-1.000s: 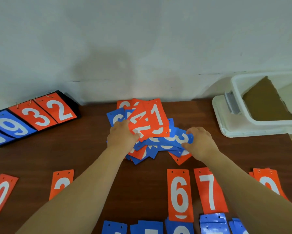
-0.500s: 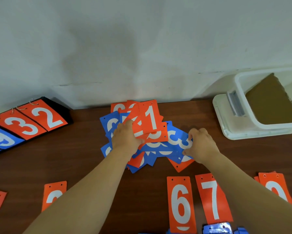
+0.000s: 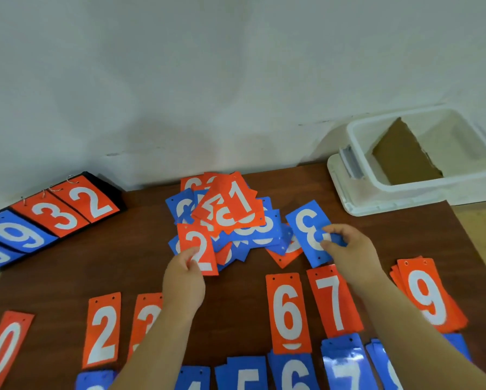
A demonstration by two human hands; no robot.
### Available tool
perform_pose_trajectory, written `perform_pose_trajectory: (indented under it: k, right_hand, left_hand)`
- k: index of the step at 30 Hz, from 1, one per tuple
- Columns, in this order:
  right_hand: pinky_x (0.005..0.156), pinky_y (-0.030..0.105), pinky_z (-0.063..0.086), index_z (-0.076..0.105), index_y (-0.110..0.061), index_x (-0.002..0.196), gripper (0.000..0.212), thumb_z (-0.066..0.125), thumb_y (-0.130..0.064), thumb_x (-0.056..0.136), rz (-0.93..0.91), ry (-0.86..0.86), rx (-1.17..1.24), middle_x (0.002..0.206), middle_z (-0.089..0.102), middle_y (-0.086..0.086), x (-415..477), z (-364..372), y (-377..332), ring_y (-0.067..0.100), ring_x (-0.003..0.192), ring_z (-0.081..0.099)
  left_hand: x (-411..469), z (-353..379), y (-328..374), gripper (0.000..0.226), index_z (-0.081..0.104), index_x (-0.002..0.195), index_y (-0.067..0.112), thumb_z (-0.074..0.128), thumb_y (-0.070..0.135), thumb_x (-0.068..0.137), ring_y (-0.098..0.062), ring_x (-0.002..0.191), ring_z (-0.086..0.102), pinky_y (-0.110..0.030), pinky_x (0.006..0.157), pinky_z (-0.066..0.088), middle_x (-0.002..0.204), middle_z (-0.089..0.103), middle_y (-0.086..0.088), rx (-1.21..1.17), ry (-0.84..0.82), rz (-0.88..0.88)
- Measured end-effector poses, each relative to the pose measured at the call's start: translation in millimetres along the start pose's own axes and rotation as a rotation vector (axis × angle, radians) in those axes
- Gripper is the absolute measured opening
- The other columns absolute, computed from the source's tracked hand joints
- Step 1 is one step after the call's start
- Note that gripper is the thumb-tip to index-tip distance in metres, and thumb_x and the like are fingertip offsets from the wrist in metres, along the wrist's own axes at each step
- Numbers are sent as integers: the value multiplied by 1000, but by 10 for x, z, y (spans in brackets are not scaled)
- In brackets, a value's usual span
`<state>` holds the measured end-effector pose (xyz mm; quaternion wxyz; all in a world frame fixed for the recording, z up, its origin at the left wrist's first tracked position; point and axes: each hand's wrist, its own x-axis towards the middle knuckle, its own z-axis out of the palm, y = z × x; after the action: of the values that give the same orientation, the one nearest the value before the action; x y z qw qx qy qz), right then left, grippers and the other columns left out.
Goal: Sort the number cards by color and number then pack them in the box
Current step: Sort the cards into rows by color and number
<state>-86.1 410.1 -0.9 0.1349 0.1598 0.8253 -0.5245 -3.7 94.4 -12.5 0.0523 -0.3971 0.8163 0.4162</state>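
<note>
Brown tabletop [image 3: 236, 299] against a pale wall, with a jumbled pile of orange and blue number cards [image 3: 244, 218] at its middle. At the pile's near-left edge the left hand [image 3: 184, 280] pinches an orange 2 card [image 3: 198, 246] by its lower end. Just right of the pile the right hand [image 3: 348, 249] pinches a tilted blue 8 card [image 3: 305, 223]. Nearer than the pile lies a row of orange cards [image 3: 288, 313], then a row of blue cards [image 3: 246, 372]. Far right of the pile sits the open white box [image 3: 433, 187], with brown cardboard inside.
</note>
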Motion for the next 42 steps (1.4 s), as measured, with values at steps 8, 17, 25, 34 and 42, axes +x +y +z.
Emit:
perform_pose_trajectory:
  k: [8,17,25,34,42]
  right_hand:
    - [83,31,62,73,-32,112,36,65,-1,96,51,-526,78,114,74,-8,-978,-385,-143,8,96,74]
    - [91,46,59,76,-29,102,34,65,1,90,-200,-671,-161,103,76,-7,-1384,-782,-399,20,97,73]
    - [86,54,61,77,-20,94,17,74,-3,89,-74,-464,135,98,78,7,-1494,-1179,-166,27,88,77]
    - [81,45,64,78,-23,103,22,74,-5,91,-50,-414,160,103,78,4,-1638,-1461,-84,21,88,77]
    - [72,41,64,78,-22,99,21,61,-10,100,-19,-268,334,99,78,5,-1668,-1322,-199,22,82,77]
  left_hand:
    - [-1047,-113,122,39,59,137,43,50,20,107,-16,133,52,-43,106,52,147,50,9,-242,-185,94]
    - [-2001,-42,555,27,75,110,39,72,17,94,-26,100,71,-46,86,61,118,73,3,-279,-489,256]
    - [-2571,75,627,37,76,110,42,75,9,92,-14,99,72,-30,76,60,131,64,8,-237,-638,286]
    - [-2839,171,799,22,78,102,44,70,24,97,-12,71,63,-32,69,58,125,61,19,47,-660,354]
    - [-2825,162,745,20,77,108,38,70,23,97,-19,92,69,-40,80,62,110,69,10,-164,-501,375]
